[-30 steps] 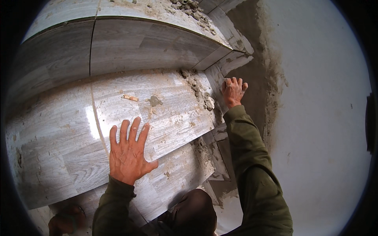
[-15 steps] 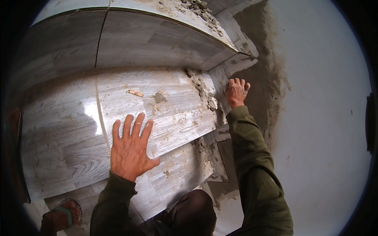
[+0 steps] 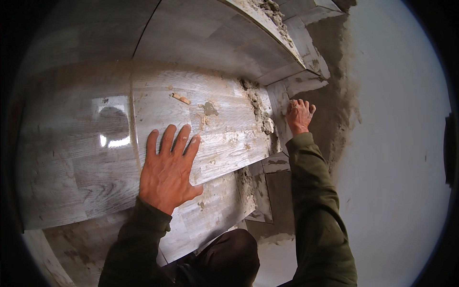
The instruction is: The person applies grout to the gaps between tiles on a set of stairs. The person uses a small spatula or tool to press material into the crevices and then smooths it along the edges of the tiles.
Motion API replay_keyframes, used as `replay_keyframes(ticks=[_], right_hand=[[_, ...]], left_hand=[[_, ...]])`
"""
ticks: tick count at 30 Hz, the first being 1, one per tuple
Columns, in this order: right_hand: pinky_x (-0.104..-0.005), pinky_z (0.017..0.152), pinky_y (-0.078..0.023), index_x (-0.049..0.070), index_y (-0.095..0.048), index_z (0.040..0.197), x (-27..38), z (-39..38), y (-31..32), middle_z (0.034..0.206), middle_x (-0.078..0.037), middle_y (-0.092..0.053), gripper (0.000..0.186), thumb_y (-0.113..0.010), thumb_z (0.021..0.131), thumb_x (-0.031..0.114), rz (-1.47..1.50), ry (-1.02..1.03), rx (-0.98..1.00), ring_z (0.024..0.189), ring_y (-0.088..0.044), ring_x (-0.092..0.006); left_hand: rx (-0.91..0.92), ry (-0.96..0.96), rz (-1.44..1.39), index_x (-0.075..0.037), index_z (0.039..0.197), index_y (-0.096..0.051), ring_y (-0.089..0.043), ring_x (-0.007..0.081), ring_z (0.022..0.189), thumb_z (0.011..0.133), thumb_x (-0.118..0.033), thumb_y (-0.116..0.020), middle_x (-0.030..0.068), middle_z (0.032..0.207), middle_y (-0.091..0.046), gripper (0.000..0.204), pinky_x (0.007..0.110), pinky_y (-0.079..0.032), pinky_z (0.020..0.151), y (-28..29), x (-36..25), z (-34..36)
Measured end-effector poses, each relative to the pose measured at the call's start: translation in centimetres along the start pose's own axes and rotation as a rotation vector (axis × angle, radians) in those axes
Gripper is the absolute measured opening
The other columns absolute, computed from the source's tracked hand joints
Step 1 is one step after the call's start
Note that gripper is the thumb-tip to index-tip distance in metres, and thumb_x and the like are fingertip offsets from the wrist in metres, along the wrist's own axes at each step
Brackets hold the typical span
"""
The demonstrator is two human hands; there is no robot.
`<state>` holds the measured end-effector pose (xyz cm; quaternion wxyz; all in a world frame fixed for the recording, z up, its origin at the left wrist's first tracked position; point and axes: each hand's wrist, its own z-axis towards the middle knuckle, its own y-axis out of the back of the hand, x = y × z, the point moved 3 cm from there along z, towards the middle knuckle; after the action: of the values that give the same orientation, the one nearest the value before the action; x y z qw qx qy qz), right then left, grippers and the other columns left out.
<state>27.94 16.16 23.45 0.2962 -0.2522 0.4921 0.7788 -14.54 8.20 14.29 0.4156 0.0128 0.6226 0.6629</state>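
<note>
My left hand (image 3: pixel 168 177) lies with its fingers spread on the grey wood-look stair tread tile (image 3: pixel 224 143), near its front edge. At the right end of the step, my right hand (image 3: pixel 300 116) is closed with curled fingers against the narrow skirting tile (image 3: pixel 278 103) by the wall. Whatever its fingers may hold is hidden. A crumbly strip of mortar (image 3: pixel 258 111) runs along the tread beside that skirting tile. Beyond my left fingertips are a small piece of wood (image 3: pixel 181 98) and a grey mortar smear (image 3: pixel 210 109).
A tiled riser (image 3: pixel 205 40) stands behind the tread, with more loose mortar (image 3: pixel 275 16) on the step above. The pale wall (image 3: pixel 392 143) rises on the right, bordered by rough grey render (image 3: pixel 330 52). Below are a lower step (image 3: pixel 213 208) and my knee (image 3: pixel 234 258).
The view has shifted, so the stairs sit farther right in it. Both hands keep nearly the same places on the tiles. The sandalled foot at lower left has gone out of view.
</note>
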Motion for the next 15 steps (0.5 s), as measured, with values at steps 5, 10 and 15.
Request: replay_keyframes(ticks=[5, 10, 15], right_hand=[[-0.0428, 0.092, -0.030, 0.012, -0.065, 0.083, -0.04, 0.48, 0.16, 0.090, -0.005, -0.061, 0.012, -0.064, 0.073, 0.019, -0.032, 0.041, 0.005, 0.095, -0.055, -0.0237], [-0.0429, 0.090, -0.032, 0.011, -0.065, 0.084, 0.15, 0.64, -0.08, 0.090, -0.006, -0.062, 0.010, -0.058, 0.079, 0.017, -0.089, 0.099, -0.001, 0.094, -0.055, -0.0241], [-0.0438, 0.087, -0.034, 0.010, -0.063, 0.083, 0.26, 0.85, -0.17, 0.087, -0.006, -0.060, 0.008, -0.057, 0.082, 0.016, -0.093, 0.165, -0.024, 0.091, -0.056, -0.0249]], left_hand=[[0.002, -0.009, 0.017, -0.013, 0.134, -0.048, -0.027, 0.0301, 0.135, 0.056, -0.048, -0.077, 0.0113, 0.142, -0.038, 0.091, 0.052, -0.017, 0.113, -0.03, 0.04, 0.02], [0.009, -0.007, 0.028, -0.012, 0.135, -0.048, -0.029, 0.0302, 0.134, 0.057, -0.049, -0.077, 0.0114, 0.142, -0.039, 0.091, 0.051, -0.018, 0.113, -0.03, 0.13, -0.03], [-0.004, -0.028, 0.033, -0.011, 0.136, -0.047, -0.030, 0.0307, 0.133, 0.057, -0.050, -0.078, 0.0120, 0.141, -0.040, 0.093, 0.051, -0.018, 0.113, -0.03, 0.30, -0.20]])
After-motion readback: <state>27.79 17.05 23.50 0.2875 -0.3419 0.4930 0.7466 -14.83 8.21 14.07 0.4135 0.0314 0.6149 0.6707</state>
